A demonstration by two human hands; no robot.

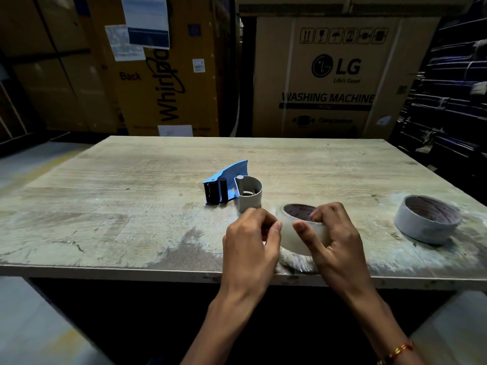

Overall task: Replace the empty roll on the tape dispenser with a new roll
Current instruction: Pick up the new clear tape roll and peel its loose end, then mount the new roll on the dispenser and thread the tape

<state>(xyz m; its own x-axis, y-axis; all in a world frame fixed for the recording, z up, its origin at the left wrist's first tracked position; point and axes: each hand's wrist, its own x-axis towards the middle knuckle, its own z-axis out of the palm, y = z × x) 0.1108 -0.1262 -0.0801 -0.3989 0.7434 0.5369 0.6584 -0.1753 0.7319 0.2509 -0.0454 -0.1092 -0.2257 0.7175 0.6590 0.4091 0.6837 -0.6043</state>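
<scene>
A blue tape dispenser [226, 177] lies on its side near the middle of the table, with an empty grey cardboard core [250, 197] on its spindle. Just in front of it, near the table's front edge, a full roll of clear tape [295, 233] is held between both hands. My right hand [332, 241] grips the roll from the right, thumb on its outer face and fingers over the rim. My left hand [250, 241] presses its curled fingertips against the roll's left side. Whether a tape end is pinched there is hidden.
A second tape roll [427, 219] lies flat at the right of the worn wooden table [131, 206]. Large cardboard appliance boxes [342, 75] stand behind the table. Dark stacked goods [453, 101] fill the right side.
</scene>
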